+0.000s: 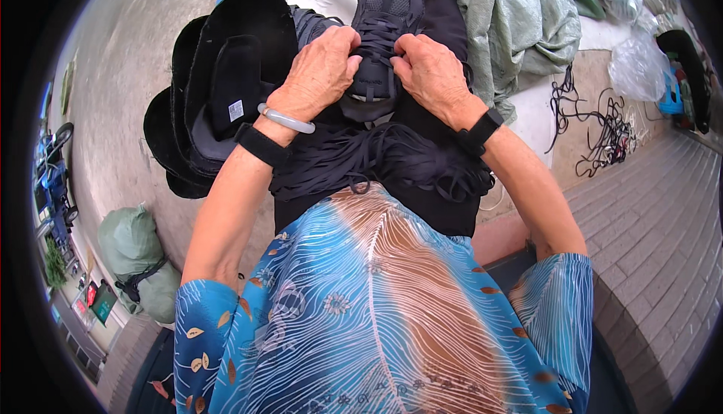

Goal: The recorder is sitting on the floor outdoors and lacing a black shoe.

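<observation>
Silky blue leaf-print blouse [376, 316] fills the foreground. Beyond it, going left to right: a stack of flat black felt insoles [226, 75]; the left hand [320, 67] and right hand [429, 71], both pinching laces on one dark mesh sneaker [380, 30] resting on the lap above a bundle of black laces [376, 161]; crumpled green woven sacks [520, 22].

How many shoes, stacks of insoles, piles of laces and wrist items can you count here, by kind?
Dark shoe held by left hand and right hand: 1
Stack of black insoles: 1
Pile of black laces: 1
Black wristbands: 2
Pale bangle: 1
Total: 6
</observation>
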A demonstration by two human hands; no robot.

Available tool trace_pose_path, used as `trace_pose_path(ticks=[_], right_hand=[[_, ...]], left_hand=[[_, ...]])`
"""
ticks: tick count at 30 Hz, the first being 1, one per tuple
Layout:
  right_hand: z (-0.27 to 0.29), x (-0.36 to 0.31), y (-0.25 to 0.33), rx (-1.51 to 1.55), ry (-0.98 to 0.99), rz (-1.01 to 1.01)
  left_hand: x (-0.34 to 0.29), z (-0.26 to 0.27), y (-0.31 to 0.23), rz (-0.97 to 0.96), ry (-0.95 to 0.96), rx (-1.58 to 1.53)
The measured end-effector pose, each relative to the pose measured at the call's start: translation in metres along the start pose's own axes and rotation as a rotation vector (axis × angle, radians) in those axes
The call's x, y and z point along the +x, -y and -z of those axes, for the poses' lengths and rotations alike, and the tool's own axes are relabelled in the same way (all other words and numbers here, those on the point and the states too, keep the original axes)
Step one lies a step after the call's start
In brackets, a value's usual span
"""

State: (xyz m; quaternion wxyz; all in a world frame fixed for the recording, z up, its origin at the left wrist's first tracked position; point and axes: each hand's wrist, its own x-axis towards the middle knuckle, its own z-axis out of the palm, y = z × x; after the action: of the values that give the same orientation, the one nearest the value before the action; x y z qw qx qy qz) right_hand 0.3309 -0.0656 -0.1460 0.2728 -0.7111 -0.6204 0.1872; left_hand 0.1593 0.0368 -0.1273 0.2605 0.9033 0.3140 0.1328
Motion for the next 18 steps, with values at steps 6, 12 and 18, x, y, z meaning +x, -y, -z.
trace_pose_path(ticks=[6, 12, 18], right_hand=[[-0.010, 0.007, -0.002, -0.022, -0.055, 0.011], [-0.008, 0.015, -0.008, 0.236, 0.053, -0.125], [-0.018, 0.019, -0.005, 0.075, 0.069, -0.220]], left_hand=[[0.005, -0.007, -0.002, 0.028, 0.048, 0.089], [0.006, 0.002, -0.003, 0.037, 0.102, 0.074], [0.004, 0.018, -0.005, 0.037, 0.233, 0.027]])
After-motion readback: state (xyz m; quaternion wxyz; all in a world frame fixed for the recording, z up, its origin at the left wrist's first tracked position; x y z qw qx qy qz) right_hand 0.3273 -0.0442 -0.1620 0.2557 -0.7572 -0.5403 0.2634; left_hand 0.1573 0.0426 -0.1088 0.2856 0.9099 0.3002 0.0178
